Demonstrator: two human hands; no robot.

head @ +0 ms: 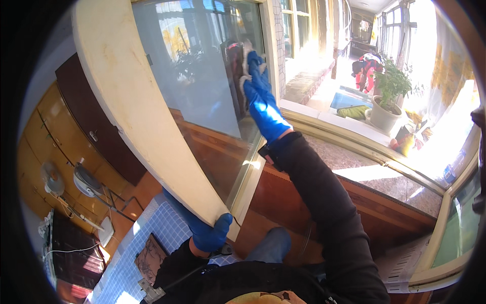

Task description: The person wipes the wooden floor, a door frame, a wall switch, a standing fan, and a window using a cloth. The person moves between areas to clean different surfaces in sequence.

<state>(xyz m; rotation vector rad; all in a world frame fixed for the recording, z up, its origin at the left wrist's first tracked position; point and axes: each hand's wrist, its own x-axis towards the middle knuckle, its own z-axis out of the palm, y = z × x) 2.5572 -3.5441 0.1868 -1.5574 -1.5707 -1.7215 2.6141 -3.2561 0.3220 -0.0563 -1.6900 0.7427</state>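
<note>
My right hand, in a blue rubber glove, presses a whitish cloth against the glass pane of an open window sash. The cloth lies under and beside the fingers, near the pane's right edge. My left hand, gloved in blue too, grips the bottom corner of the cream-painted sash frame, thumb on the near side; its other fingers reach behind the frame and are partly hidden. The glass shows reflections of a curtain and a plant.
Beyond the window sill stand a potted plant and a bending person in red and black. Another sash is at the right. A blue checked cloth cover lies below; fans stand at the left.
</note>
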